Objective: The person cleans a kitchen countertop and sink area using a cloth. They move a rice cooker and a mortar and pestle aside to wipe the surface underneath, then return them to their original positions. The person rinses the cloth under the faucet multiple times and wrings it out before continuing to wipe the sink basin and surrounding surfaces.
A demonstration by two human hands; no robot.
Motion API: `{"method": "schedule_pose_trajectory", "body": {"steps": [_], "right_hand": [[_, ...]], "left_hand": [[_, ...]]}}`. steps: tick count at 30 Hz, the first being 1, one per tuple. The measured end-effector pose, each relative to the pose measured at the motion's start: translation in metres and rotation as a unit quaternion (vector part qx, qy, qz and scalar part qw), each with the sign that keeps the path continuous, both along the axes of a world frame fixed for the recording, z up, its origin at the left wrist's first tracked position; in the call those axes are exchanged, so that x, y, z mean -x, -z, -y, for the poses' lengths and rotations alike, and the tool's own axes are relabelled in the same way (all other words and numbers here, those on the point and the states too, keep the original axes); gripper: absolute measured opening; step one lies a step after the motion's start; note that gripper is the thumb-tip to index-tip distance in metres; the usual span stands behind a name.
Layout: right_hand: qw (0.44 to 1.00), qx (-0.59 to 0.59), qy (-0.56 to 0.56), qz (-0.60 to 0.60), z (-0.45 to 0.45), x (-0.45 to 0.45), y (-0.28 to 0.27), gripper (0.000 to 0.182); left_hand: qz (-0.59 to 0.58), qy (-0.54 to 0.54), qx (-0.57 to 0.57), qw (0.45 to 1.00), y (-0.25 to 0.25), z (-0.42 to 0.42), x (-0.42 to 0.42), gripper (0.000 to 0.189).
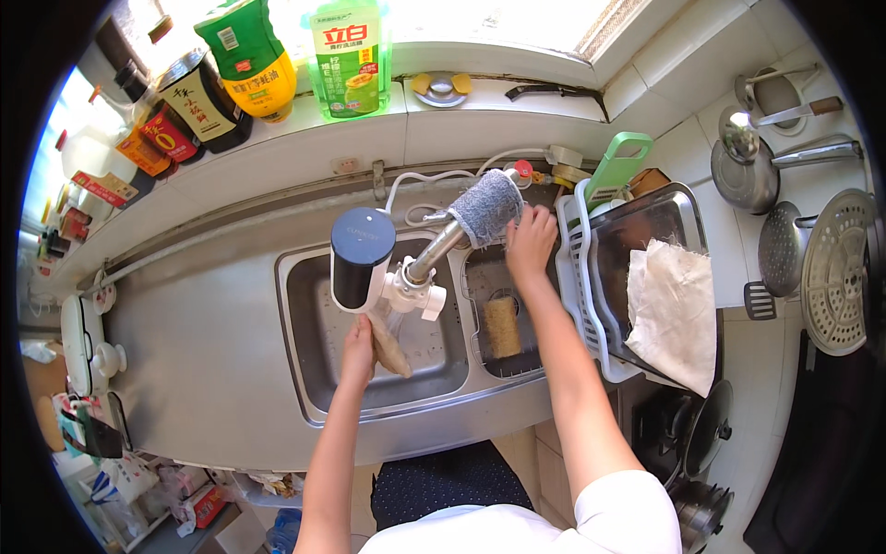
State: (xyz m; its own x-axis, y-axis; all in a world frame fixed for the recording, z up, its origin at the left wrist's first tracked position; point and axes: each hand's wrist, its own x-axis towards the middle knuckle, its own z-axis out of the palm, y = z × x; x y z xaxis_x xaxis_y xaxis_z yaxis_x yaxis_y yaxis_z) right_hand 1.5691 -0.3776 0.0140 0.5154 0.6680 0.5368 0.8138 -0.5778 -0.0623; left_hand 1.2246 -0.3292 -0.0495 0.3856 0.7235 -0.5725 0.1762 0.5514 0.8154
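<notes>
My left hand [358, 350] grips a wet-looking beige cloth [390, 346] over the larger basin [432, 377] of a steel double sink. Directly above that cloth is a white faucet-mounted water filter [362, 260] with a dark blue cap. It is joined by a white valve [408, 287] to the metal spout [436, 251]. A grey towelling cloth [486, 208] is wrapped around the spout. My right hand [531, 242] is at the right edge of this grey cloth, fingers bent; what its fingertips touch is hidden. Below it, a tan loofah-like scrubber [502, 327] lies in the smaller basin.
Right of the sink, a white dish rack [578, 291] holds a green cutting board [616, 170] and a metal tray [668, 208] with a draped off-white cloth [671, 305]. Sauce bottles [204, 100] and green dish soap [349, 62] line the windowsill. Steel utensils [744, 173] hang at right.
</notes>
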Motion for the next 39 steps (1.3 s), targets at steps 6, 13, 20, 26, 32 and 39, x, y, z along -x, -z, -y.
{"method": "schedule_pose_trajectory", "body": {"steps": [6, 13, 20, 26, 32, 39], "right_hand": [[0.622, -0.077, -0.191, -0.756, 0.036, 0.181, 0.038, 0.036], [0.695, 0.151, -0.207, -0.672, 0.033, 0.172, 0.056, 0.029], [0.517, 0.012, -0.212, -0.829, 0.023, 0.151, 0.039, 0.030], [0.560, 0.029, -0.222, -0.798, 0.040, 0.119, 0.059, 0.031], [0.366, -0.201, -0.096, -0.903, 0.047, 0.150, 0.068, 0.048], [0.816, 0.060, -0.167, -0.550, 0.030, 0.197, 0.007, 0.044]], "left_hand": [[-0.242, 0.231, -0.346, 0.876, -0.077, 0.000, -0.030, 0.030], [-0.200, 0.251, -0.360, 0.876, -0.096, -0.040, -0.023, 0.029], [-0.342, 0.449, -0.284, 0.775, -0.090, -0.057, 0.004, 0.039], [-0.169, 0.325, -0.116, 0.923, -0.046, -0.067, 0.029, 0.046], [0.186, -0.024, 0.089, 0.978, -0.014, -0.032, 0.006, 0.041], [0.286, -0.168, 0.153, 0.931, 0.034, 0.006, -0.050, 0.040]]}}
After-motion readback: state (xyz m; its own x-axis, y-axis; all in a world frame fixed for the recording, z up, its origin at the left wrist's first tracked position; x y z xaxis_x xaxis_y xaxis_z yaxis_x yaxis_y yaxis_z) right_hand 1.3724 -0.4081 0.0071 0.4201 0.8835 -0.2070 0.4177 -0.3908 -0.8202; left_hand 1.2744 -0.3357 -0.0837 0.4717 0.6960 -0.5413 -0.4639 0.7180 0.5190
